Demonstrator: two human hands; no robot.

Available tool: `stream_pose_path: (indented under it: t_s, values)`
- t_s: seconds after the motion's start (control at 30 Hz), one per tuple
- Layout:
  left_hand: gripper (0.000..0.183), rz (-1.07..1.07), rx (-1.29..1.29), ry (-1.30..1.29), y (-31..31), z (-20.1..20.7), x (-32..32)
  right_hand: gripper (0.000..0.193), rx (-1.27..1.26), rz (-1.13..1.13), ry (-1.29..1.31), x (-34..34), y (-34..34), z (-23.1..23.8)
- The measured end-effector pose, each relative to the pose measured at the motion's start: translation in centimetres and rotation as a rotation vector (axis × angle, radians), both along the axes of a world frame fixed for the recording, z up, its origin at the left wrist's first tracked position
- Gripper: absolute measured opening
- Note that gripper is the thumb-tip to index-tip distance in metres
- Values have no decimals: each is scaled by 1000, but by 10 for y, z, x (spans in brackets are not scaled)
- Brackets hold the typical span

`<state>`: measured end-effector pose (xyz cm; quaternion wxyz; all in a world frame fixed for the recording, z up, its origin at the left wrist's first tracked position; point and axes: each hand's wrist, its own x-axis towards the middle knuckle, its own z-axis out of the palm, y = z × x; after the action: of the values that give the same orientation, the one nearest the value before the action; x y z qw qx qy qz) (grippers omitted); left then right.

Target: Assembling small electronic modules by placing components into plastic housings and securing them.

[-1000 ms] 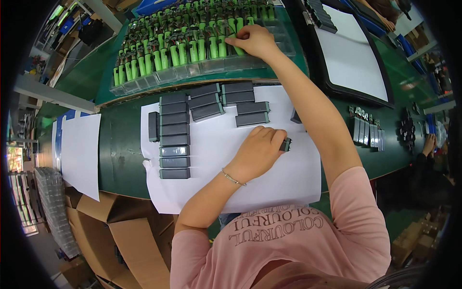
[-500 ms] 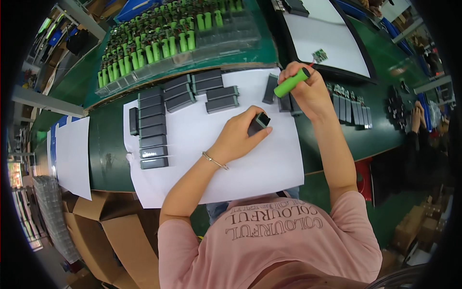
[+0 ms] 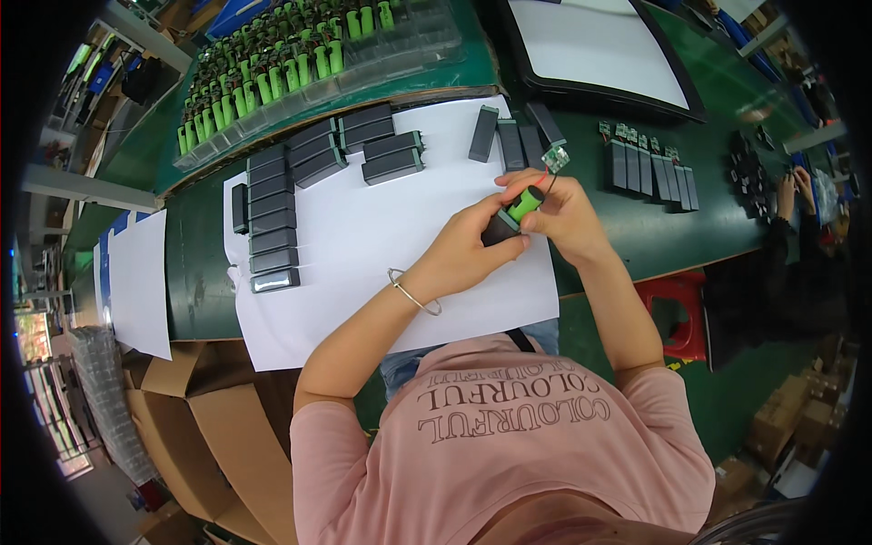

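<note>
While my left hand (image 3: pixel 461 247) grips a dark casing (image 3: pixel 499 231) over the white paper (image 3: pixel 427 304), my right hand (image 3: pixel 570 216) pinches a green cell (image 3: pixel 526 203) at the casing's mouth, so the two hands are together. I judge this cell only partly in, since much of its green side shows; how deep it sits I cannot tell. Its small circuit board (image 3: pixel 555 161) sticks out above. To my right, a row of grey casings (image 3: pixel 634 170) with boards (image 3: pixel 621 133) at their ends looks already filled. Many more cells (image 3: pixel 264 88) stand in the clear tray (image 3: pixel 413 51), and other dark casings (image 3: pixel 271 202) lie on the paper, their contents hidden from me.
</note>
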<state>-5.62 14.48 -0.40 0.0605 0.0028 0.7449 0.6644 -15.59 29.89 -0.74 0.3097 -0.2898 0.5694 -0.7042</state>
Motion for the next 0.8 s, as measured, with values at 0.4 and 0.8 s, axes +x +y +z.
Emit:
stream_pose_path:
  t_s: [0.4,0.8]
  values:
    - [26,149,679,-191,6,5,-8,55,131,-283,436,35,27,-6]
    - [59,104,421,-4,-3,-18,-17,29,352,-552,790,14,3,-9]
